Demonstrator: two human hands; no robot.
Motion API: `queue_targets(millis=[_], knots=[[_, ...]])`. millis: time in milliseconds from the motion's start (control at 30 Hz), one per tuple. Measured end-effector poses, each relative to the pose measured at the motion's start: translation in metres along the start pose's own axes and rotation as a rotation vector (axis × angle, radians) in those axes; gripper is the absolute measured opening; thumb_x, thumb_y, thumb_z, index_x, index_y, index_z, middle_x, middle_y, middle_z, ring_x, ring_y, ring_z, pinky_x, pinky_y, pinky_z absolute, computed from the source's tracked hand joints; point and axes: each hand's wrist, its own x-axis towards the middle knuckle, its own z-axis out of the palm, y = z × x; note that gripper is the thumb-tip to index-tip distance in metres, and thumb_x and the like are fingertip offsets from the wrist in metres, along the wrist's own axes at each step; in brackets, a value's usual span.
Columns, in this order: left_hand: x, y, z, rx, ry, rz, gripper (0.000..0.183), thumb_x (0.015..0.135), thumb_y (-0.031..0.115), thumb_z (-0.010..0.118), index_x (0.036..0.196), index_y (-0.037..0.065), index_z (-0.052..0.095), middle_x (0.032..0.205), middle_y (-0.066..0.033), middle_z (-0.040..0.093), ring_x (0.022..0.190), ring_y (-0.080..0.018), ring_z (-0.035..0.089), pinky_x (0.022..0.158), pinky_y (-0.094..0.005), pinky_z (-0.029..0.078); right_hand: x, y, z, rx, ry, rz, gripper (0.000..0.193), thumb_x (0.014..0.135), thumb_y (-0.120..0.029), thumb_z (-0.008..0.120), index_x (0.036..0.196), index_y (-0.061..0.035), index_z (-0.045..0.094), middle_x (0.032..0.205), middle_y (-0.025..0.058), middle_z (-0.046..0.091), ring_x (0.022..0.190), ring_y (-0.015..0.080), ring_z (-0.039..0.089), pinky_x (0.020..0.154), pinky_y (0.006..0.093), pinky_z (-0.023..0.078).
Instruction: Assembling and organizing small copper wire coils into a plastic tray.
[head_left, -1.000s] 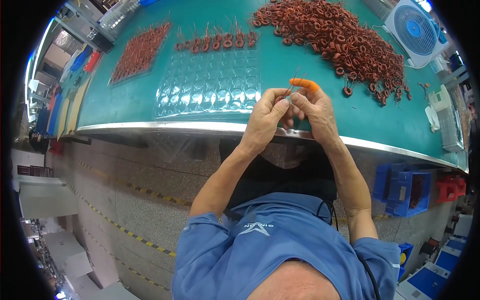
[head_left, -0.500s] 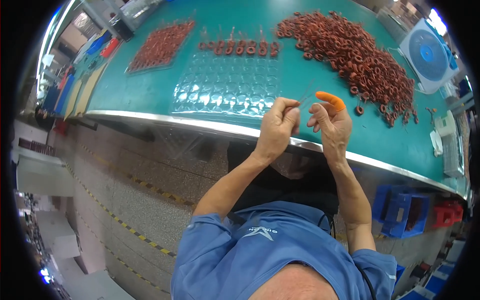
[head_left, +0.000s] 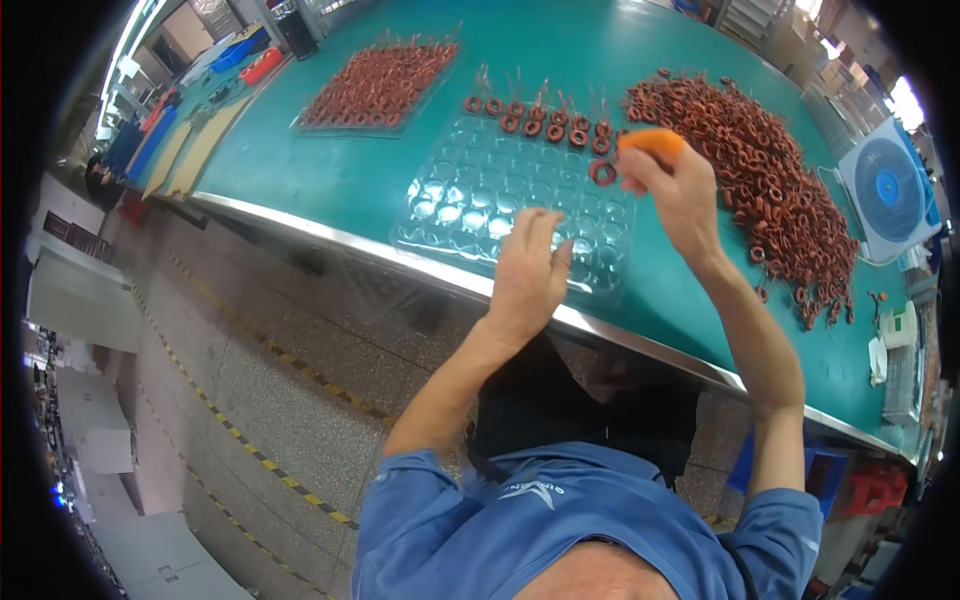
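Note:
My right hand (head_left: 680,195), with an orange finger cot (head_left: 652,142) on one finger, is pinched at the right side of a reddish-brown ring-shaped wire coil (head_left: 602,172). That coil is over the right part of a clear plastic tray (head_left: 470,165) with rows of round pockets. Similar coils (head_left: 533,128) with thin upright leads occupy the tray's far rows. Over the tray's near edge, my left hand (head_left: 528,275) is open, fingers stretched forward and thumb apart, holding nothing. Exactly how the right fingertips grip the coil is partly hidden.
A large heap of loose coils (head_left: 770,190) covers the right of the green table (head_left: 560,50). A filled tray of coils (head_left: 380,85) sits at the far left. Beyond the heap stands a blue-and-white fan (head_left: 885,185). The metal table edge (head_left: 350,245) runs before me.
My hands were together by the near edge with thin wire leads between them. They have parted: the right holds a coil over the tray, and the left has opened. The view has shifted.

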Motion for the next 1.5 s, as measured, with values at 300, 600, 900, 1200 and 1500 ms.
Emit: queue_targets(millis=[300,600,900,1200,1500], knots=[[0.002,0.003,0.001,0.014,-0.016,0.022,0.021,0.083,0.005,0.065,0.103,0.003,0.06,0.103,-0.0125,0.06,0.09,-0.0313,0.057,0.079,-0.0394,0.044,0.137,0.044,0.106,-0.182,-0.214,-0.176,0.02,0.089,-0.015,0.063,0.101,0.0004,0.068,0.073,0.0067,0.067,0.05,0.0101,0.056,0.045,0.0268,0.044],[0.001,0.003,0.006,-0.032,-0.057,-0.003,0.018,0.083,0.004,0.064,0.101,0.003,0.061,0.1,-0.0127,0.061,0.092,-0.0302,0.059,0.08,-0.039,0.044,0.149,0.052,0.113,-0.358,-0.324,-0.142,0.026,0.087,-0.016,0.059,0.108,-0.0017,0.064,0.074,0.0125,0.069,0.063,0.0274,0.066,0.065,0.0391,0.053],[0.002,-0.002,0.01,0.017,0.0,0.014,0.015,0.086,0.007,0.062,0.101,0.005,0.061,0.1,-0.0113,0.062,0.092,-0.0293,0.06,0.08,-0.0404,0.043,0.101,0.048,-0.082,-0.949,-0.054,-0.601,0.025,0.091,-0.015,0.059,0.112,-0.0035,0.063,0.102,0.0162,0.067,0.093,0.0339,0.064,0.08,0.0401,0.051],[-0.001,0.001,0.013,0.104,-0.056,0.073,0.011,0.086,0.006,0.061,0.097,0.005,0.063,0.097,-0.009,0.063,0.091,-0.0283,0.06,0.082,-0.0394,0.043,0.006,0.09,-0.126,-1.083,-0.174,-0.317,0.037,0.088,-0.02,0.065,0.121,-0.0084,0.054,0.106,0.0109,0.056,0.088,0.03,0.063,0.071,0.0398,0.054],[-0.004,0.007,0.012,0.089,-0.044,0.08,0.009,0.087,0.005,0.06,0.095,0.005,0.062,0.094,-0.0085,0.063,0.086,-0.028,0.06,0.079,-0.0389,0.043,0.022,0.117,-0.11,-1.117,-0.152,-0.423,0.015,0.089,-0.01,0.052,0.103,-0.0067,0.059,0.09,0.0132,0.064,0.082,0.03,0.067,0.069,0.0408,0.054]])
